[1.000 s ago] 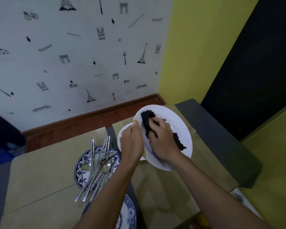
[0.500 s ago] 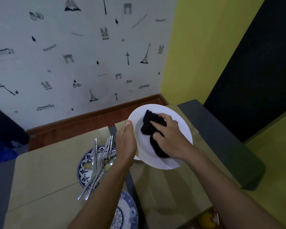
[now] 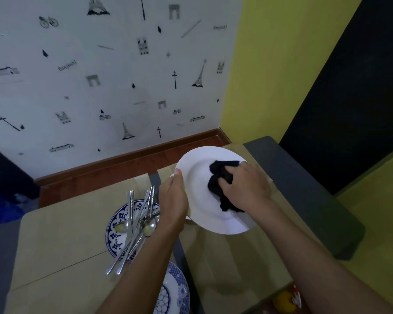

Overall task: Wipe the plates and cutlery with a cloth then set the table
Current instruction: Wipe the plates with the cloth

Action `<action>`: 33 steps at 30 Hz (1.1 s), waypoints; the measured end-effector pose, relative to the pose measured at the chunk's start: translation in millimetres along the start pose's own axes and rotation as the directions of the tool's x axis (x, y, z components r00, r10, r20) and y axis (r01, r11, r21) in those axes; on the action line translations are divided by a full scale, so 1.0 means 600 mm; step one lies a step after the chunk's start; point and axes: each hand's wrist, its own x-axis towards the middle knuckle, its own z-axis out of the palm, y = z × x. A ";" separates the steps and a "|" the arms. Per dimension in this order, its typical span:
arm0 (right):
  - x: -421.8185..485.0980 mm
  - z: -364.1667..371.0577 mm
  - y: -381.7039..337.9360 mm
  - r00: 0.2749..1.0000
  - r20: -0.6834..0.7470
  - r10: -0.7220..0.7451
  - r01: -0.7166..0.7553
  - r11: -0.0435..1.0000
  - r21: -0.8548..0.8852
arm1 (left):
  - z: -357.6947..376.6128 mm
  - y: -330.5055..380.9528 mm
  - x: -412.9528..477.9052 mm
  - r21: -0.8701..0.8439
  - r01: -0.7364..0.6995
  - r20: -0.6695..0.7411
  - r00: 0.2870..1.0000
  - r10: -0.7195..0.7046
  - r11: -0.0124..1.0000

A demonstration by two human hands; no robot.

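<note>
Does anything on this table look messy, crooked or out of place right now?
Only the cutlery: it lies in a loose heap across the blue-patterned plate, handles jutting past its rim over the table. Nothing looks spilled or broken.

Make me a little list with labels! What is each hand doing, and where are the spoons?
left hand: grips the rim of the white plate, holding it tilted
right hand: presses a dark cloth on the plate's face
cutlery: spoons and more, piled on a blue patterned plate
table: holds the patterned plate
</note>
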 end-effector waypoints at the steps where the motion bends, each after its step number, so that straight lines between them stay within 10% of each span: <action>1: -0.006 0.000 0.001 1.000 0.015 0.016 -0.016 1.000 -0.024 | -0.002 0.005 0.002 -0.013 0.002 -0.034 0.999 -0.003 1.000; 7: -0.059 0.031 -0.029 0.974 0.173 -0.149 0.103 0.963 0.250 | -0.005 0.013 0.023 0.050 -0.073 -0.108 0.991 0.078 0.996; 13: -0.071 0.065 -0.069 0.943 0.079 -0.323 0.176 0.686 0.706 | -0.001 0.015 0.031 0.019 -0.015 -0.084 0.996 0.017 1.000; 19: -0.068 0.045 -0.050 0.863 0.140 -0.485 0.329 0.751 0.573 | -0.023 0.023 0.031 0.002 0.061 -0.071 0.996 -0.060 0.998; 28: -0.008 0.039 -0.059 0.991 -0.090 -0.100 0.115 0.977 0.179 | -0.009 0.007 0.001 0.091 -0.020 -0.049 0.999 0.024 0.996; 33: -0.019 0.040 -0.040 0.981 0.103 -0.164 0.141 0.970 0.197 | -0.022 0.018 0.015 0.096 -0.005 -0.137 0.990 0.018 0.995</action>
